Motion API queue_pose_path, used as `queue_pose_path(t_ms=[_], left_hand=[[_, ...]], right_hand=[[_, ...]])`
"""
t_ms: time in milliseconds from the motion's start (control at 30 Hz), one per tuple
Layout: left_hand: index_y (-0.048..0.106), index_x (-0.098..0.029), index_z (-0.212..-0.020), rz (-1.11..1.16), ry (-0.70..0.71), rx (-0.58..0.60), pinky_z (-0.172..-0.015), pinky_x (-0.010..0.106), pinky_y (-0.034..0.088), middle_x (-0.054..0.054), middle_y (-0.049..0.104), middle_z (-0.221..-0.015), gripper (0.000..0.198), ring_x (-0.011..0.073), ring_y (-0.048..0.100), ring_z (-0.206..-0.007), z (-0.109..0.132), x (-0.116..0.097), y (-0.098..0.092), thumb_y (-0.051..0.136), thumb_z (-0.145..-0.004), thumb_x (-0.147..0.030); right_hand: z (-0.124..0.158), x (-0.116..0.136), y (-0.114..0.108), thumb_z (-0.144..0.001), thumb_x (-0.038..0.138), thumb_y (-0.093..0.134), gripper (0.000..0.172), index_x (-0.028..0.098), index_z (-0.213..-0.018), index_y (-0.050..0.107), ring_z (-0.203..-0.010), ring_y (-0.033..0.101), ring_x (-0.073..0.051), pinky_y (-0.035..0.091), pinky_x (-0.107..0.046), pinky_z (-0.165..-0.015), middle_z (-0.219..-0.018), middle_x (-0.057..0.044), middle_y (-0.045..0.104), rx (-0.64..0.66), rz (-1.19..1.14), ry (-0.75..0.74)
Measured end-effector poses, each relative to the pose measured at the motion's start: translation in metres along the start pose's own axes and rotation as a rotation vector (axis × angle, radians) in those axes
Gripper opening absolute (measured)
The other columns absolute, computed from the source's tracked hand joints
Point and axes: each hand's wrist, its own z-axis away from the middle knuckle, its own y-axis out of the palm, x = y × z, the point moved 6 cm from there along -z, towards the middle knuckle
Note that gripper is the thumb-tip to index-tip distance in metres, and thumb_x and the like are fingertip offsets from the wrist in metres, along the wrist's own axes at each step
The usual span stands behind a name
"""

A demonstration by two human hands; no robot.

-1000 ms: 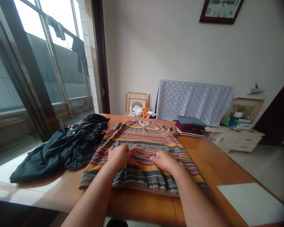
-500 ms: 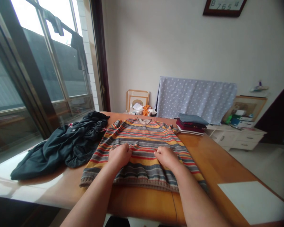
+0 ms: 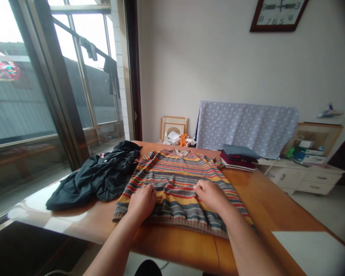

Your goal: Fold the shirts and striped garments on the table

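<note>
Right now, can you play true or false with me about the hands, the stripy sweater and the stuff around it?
1. The left hand and right hand are both on the striped sweater. True.
2. The striped sweater is rolled into a ball. False: it lies spread on the table.
3. Dark clothes lie left of the striped sweater. True.
4. A teapot sits far right of its collar. False: a folded pile is there.
5. A clock hangs on the wall. True.

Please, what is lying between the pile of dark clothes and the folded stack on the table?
In the head view, the striped top lies between them, spread out on the table.
</note>
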Motion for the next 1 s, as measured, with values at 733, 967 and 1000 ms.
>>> queue_pose_path(t_ms=[733, 967, 1000], left_hand=[[0.064, -0.024, -0.105, 0.085, 0.240, -0.207, -0.089, 0.037, 0.043, 0.007, 0.067, -0.112, 0.025, 0.0263, 0.059, -0.105, 0.065, 0.008, -0.025, 0.046, -0.099, -0.038], [0.070, -0.025, -0.097, 0.198, 0.491, -0.039, -0.084, 0.033, 0.044, 0.006, 0.066, -0.098, 0.018, 0.0231, 0.060, -0.095, 0.094, -0.044, -0.014, 0.052, -0.094, -0.027], [0.071, -0.026, -0.100, 0.195, 0.502, -0.016, -0.085, 0.033, 0.044, 0.006, 0.066, -0.098, 0.019, 0.0235, 0.060, -0.096, 0.096, -0.049, -0.010, 0.055, -0.092, -0.026]], right_hand=[[0.099, -0.040, 0.000, -0.093, 0.036, 0.049, 0.020, 0.023, -0.081, 0.060, -0.068, 0.057, -0.016, 0.037, -0.025, -0.062, -0.072, 0.001, 0.064, -0.229, -0.297, -0.068], [0.126, -0.058, -0.007, -0.088, 0.029, 0.050, 0.012, 0.023, -0.084, 0.061, -0.073, 0.058, -0.016, 0.041, -0.025, -0.066, -0.078, 0.001, 0.064, -0.164, -0.338, -0.063], [0.129, -0.056, -0.005, -0.087, 0.027, 0.052, 0.011, 0.023, -0.085, 0.062, -0.075, 0.059, -0.016, 0.041, -0.025, -0.067, -0.080, 0.001, 0.065, -0.111, -0.320, -0.086]])
